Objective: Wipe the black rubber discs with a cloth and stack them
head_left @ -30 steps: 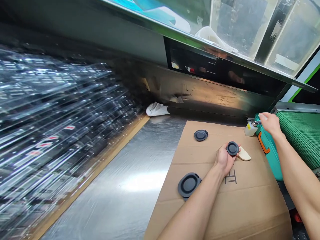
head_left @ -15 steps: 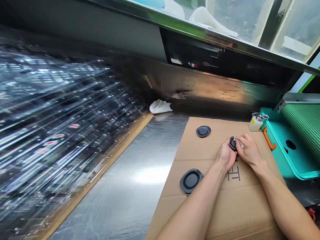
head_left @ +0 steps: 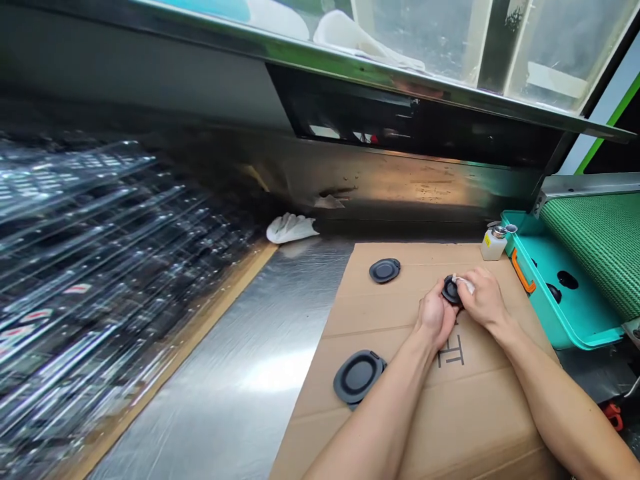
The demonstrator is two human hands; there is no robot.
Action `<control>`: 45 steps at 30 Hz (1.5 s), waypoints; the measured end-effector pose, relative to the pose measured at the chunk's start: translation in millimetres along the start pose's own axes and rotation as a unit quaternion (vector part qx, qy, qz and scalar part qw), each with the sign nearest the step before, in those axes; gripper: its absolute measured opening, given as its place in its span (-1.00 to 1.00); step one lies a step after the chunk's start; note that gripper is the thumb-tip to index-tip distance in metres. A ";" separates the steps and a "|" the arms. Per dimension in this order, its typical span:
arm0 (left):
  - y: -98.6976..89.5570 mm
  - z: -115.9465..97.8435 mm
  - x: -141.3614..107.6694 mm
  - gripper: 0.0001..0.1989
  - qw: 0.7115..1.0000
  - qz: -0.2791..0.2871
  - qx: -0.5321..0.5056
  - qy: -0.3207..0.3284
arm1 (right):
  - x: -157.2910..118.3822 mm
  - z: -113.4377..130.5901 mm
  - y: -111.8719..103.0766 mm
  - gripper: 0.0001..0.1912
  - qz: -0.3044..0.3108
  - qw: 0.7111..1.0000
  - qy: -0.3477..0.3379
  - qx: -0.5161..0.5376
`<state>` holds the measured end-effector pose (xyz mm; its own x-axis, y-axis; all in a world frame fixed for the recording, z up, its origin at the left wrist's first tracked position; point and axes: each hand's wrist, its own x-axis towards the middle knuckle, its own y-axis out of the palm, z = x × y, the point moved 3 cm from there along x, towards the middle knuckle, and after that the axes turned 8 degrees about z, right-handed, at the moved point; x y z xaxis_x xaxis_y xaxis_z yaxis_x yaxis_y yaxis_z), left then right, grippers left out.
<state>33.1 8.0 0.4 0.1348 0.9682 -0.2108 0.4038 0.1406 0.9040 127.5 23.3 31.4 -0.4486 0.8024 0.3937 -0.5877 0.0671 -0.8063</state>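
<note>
Above a cardboard sheet (head_left: 380, 313), my left hand (head_left: 436, 313) holds a small dark round part (head_left: 451, 291) by its edge. My right hand (head_left: 483, 297) pinches a white cloth (head_left: 465, 283) against the upper face of that part. A dark oval part (head_left: 385, 270) lies on the cardboard to the left of my hands. Nearer to me, beside my left forearm, rests a larger dark part (head_left: 359, 377) with a round ring in its middle; something dark shows under its lower edge.
A white bottle with a metal top (head_left: 494, 244) stands at the cardboard's back right corner. Beside it are a teal bin (head_left: 550, 320) holding dark pieces and a green conveyor belt (head_left: 595, 233). Plastic-wrapped trays (head_left: 100, 287) fill the left; a white glove (head_left: 291, 228) lies behind.
The view has shifted, so the bench items appear further left. Both hands remain on the small part, and the white cloth shows more. Another dark piece is now visible in the teal bin.
</note>
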 end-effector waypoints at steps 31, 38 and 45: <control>-0.5 -7.2 -4.3 -0.58 1.000 0.002 0.004 -0.024 | -6.8 -2.8 -2.8 -0.86 0.012 0.996 0.032 -0.081; 1.5 -1.2 -6.9 -0.62 1.000 -0.005 -0.008 -0.010 | -1.3 11.8 8.4 -0.87 0.003 0.999 0.038 -0.001; 5.9 -2.5 -8.7 -0.60 0.999 0.010 0.004 -0.034 | -14.2 13.4 -11.9 -0.91 0.096 0.994 0.014 -0.054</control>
<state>32.0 0.9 8.5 0.2040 0.9543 -0.2186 0.4072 0.1203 0.9054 131.9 3.2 41.3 -0.5263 0.8223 0.2163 -0.4156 -0.0269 -0.9092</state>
